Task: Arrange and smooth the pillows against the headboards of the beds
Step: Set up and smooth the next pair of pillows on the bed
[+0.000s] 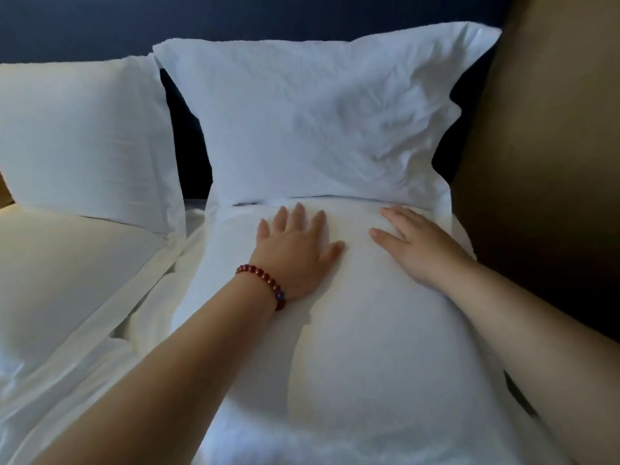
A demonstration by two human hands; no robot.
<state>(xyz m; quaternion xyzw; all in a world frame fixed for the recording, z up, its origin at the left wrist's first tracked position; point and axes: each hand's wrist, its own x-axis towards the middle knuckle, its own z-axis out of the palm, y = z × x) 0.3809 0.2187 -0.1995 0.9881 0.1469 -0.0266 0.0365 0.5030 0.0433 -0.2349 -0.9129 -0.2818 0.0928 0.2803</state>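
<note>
Both palms are flat on the front pillow [352, 330], fingers spread and gripping nothing. The left hand [295, 250] and right hand [416, 246] press near its far edge, fingertips just short of the upright pillow [312, 129] leaning against the dark headboard [235, 15].

My arms are bare, no sleeves showing. Around my left wrist, just below my left hand [295, 250], sits a bracelet [263, 283] of round dark-red beads.
</note>
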